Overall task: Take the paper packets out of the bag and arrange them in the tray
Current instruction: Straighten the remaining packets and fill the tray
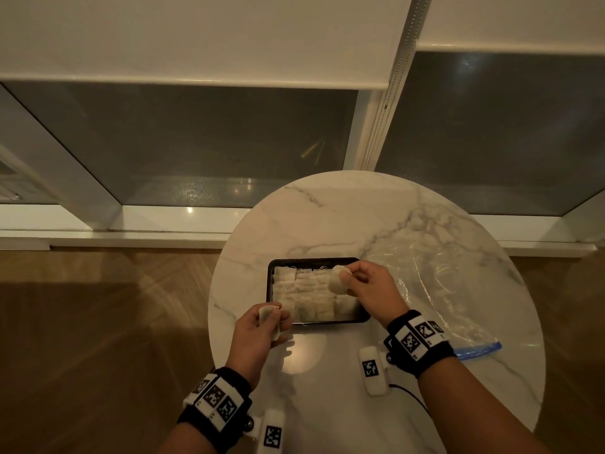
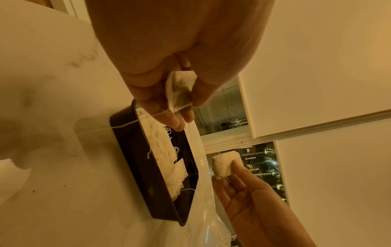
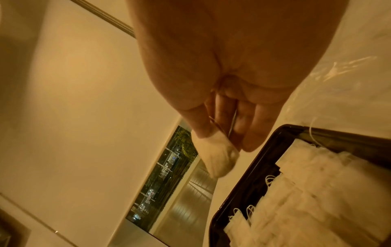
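Left hand [image 1: 258,332]: fingers curled, pinching one paper packet [image 2: 180,91] between thumb and fingers, at the near left corner of the tray [image 1: 270,283].
Right hand [image 1: 370,286]: thumb and fingers pinch a second packet [image 1: 339,280] above the tray's far right corner.
Tray: black, on the marble table [image 1: 343,217], filled with rows of packets [image 1: 311,296] (strings loose).
Bag [image 1: 442,290]: clear plastic, flat on the table right of the tray.
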`<state>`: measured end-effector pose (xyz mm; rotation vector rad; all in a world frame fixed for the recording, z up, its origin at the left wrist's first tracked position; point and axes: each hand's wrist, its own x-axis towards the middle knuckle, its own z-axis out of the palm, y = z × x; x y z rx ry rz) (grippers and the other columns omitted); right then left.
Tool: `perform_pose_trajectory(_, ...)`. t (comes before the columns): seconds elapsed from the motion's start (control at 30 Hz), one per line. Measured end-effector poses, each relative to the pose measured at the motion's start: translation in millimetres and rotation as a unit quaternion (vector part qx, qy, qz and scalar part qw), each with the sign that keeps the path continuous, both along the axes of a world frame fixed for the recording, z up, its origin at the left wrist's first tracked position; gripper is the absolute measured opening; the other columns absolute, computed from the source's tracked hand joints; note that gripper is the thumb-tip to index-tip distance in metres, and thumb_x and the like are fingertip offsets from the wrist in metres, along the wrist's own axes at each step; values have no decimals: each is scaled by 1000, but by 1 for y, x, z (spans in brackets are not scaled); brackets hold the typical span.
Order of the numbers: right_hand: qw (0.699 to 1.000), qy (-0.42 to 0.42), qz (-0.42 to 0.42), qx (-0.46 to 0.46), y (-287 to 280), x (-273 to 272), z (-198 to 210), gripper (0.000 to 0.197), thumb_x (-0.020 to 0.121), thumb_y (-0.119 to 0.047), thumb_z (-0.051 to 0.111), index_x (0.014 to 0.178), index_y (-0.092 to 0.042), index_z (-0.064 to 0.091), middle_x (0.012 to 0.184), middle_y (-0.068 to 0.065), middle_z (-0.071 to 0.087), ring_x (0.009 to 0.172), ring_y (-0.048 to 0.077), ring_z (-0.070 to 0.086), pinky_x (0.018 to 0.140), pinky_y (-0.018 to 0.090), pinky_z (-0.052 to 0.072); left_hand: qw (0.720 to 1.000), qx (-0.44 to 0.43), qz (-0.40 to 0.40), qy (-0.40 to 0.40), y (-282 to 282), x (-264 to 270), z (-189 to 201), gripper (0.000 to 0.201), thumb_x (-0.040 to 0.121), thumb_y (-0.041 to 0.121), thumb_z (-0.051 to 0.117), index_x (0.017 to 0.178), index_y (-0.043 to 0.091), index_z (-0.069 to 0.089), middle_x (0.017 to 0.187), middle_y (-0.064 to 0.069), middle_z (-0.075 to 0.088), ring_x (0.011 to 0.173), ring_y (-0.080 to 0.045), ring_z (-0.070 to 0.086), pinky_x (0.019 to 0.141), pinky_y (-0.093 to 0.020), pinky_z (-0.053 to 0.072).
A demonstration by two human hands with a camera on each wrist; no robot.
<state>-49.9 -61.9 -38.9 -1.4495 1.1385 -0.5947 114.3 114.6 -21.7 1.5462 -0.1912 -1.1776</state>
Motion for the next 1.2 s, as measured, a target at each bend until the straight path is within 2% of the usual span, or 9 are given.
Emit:
perform_pose_trajectory(0.17, 1000, 12, -11, 2, -8, -8, -3, 6, 91, -16, 68, 86, -13, 70, 77, 2, 74, 73, 14, 67, 73, 34, 56, 1000, 1, -7, 4, -2, -1, -3, 15, 103, 12, 53, 110, 7, 64, 96, -16, 72, 69, -15, 71, 54, -25, 57)
perform_pose_trajectory(0.3, 998, 67, 13, -6, -18, -13, -18, 6, 91, -26, 66, 88, -21, 68, 77, 4, 72, 76, 21, 69, 77, 44, 60, 999, 36, -26, -17, 0, 1, -15, 17, 103, 15, 52, 111, 6, 64, 102, -19, 72, 78, -23, 73, 59, -28, 60)
perform_pose_trajectory(0.4, 991, 122, 48, -1, -20, -14, -25, 3, 93, -22, 65, 92, -19, 65, 71, 1, 68, 66, 16, 64, 73, 45, 60, 997, 58, -44, -35, 1, 0, -26, 19, 103, 17, 52, 115, 6, 63, 106, -25, 70, 87, -31, 74, 66, -33, 61)
perform_pose_trajectory(0.53, 978, 183, 100, 8, -21, -9, -34, 9, 92, -18, 65, 89, -25, 63, 72, -2, 64, 66, 16, 62, 72, 45, 61, 994, 68, -52, -62, 2, -1, -37, 16, 103, 17, 51, 111, 9, 63, 104, -25, 70, 83, -25, 73, 62, -28, 58)
perform_pose_trajectory(0.7, 939, 286, 187, -32, -25, 0, -36, 17, 89, -10, 60, 97, -24, 66, 88, 0, 64, 69, 11, 57, 63, 25, 50, 994, 73, -46, -65, -1, -1, -45, 15, 103, 15, 52, 109, 8, 63, 103, -28, 70, 89, -36, 74, 77, -45, 60)
perform_pose_trajectory(0.87, 907, 335, 254, -20, -30, 7, -37, 28, 87, -3, 63, 111, -18, 67, 91, -5, 55, 73, 7, 52, 54, 13, 39, 994, 78, -41, -66, -2, 0, -49, 15, 103, 14, 52, 110, 7, 63, 102, -26, 71, 94, -38, 72, 78, -45, 59)
perform_pose_trajectory(1.0, 890, 357, 283, -18, -33, 9, -40, 29, 87, -2, 62, 111, -18, 67, 103, 0, 58, 84, 14, 58, 59, 16, 46, 994, 72, -43, -66, -2, 2, -51, 15, 103, 15, 52, 110, 7, 62, 103, -27, 70, 94, -39, 72, 80, -49, 59)
perform_pose_trajectory(1.1, 881, 374, 289, -26, -32, 9, -43, 31, 87, -1, 58, 111, -18, 67, 115, 4, 62, 91, 16, 59, 66, 19, 46, 994, 72, -42, -66, -2, 3, -53, 15, 103, 15, 52, 110, 6, 62, 102, -29, 70, 95, -42, 71, 78, -46, 58)
perform_pose_trajectory(1.2, 874, 387, 291, -27, -31, 8, -47, 30, 87, -3, 57, 111, -19, 67, 117, 6, 62, 97, 18, 60, 74, 22, 46, 995, 69, -38, -59, -1, 3, -54, 15, 103, 15, 52, 109, 5, 63, 103, -30, 69, 96, -44, 70, 85, -55, 57)
